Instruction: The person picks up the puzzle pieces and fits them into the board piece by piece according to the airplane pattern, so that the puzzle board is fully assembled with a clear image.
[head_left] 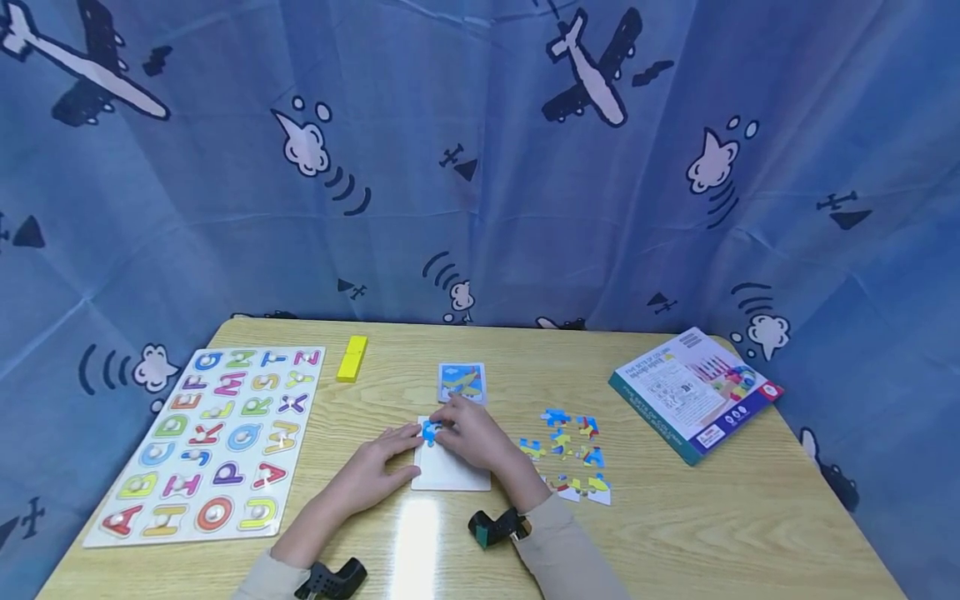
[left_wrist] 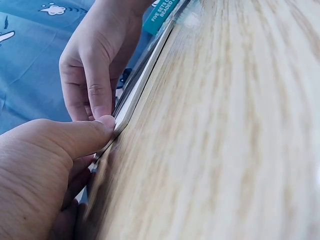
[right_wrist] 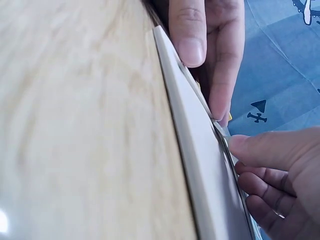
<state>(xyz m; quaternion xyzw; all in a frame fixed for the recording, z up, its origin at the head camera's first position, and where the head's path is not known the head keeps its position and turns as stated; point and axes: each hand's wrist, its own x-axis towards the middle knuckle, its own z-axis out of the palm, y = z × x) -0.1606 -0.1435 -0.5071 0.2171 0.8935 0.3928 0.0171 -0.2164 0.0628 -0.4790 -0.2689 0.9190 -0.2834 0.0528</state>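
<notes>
A white square board (head_left: 453, 477) lies on the wooden table in the head view. A blue jigsaw piece (head_left: 430, 432) is at its upper left corner. My right hand (head_left: 472, 433) reaches over the board and pinches this piece with thumb and fingertips. At the board's left edge, my left hand (head_left: 367, 471) rests with extended fingers, its fingertips by the corner and its thumb lower down. Just beyond the board lies a picture card (head_left: 461, 380) with a yellow airplane on blue. Both wrist views show the hands close together along the board's thin edge.
Several loose jigsaw pieces (head_left: 558, 442) are spread right of the board. An alphabet board (head_left: 217, 450) covers the table's left side, with a yellow block (head_left: 352, 359) near its top corner. A boxed set (head_left: 693, 396) lies at the back right, before a blue curtain (head_left: 480, 208).
</notes>
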